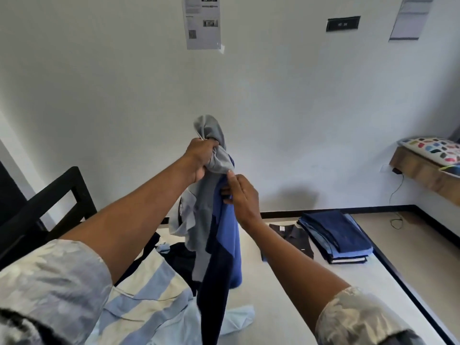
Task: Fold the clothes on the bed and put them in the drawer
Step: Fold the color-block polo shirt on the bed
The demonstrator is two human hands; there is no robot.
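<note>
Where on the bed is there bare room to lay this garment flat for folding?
Bare mattress runs along the near right, bordered by the striped shirt pile on the left, the dark shirt and jeans stack beyond, and the bed's right edge. Crowded: the left side under that pile, and the far right where those folded two lie.

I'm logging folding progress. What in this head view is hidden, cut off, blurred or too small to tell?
All in the head view:
Drawer: outside the frame.
Grey and blue cloth: bunched in the left hand, pinched by the right hand; one garment or two, unclear.
Wall notice: print too small, top cut off by the frame.
Dark clothes: partly behind the hanging cloth.
</note>
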